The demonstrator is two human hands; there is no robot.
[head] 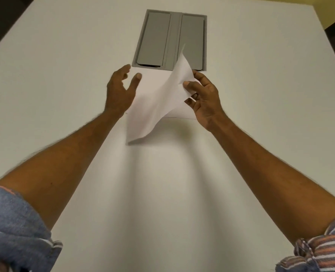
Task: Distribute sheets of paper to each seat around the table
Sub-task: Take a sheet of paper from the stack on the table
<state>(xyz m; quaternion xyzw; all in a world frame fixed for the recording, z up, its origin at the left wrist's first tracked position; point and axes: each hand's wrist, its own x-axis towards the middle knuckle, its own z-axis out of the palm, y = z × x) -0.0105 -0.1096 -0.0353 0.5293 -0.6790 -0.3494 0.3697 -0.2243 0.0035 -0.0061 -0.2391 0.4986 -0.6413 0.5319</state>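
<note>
A white sheet of paper hangs curled in the air above a flat stack of white paper lying on the white table. My right hand pinches the sheet's right edge between thumb and fingers, with the sheet's far corner pointing up. My left hand hovers at the stack's left edge with fingers spread, holding nothing. Whether it touches the stack I cannot tell. Both forearms stretch out from rolled-up sleeves.
A grey recessed panel with two flap lids is set into the table just beyond the stack. The table's far corners show at the top left and top right, with dark floor beyond.
</note>
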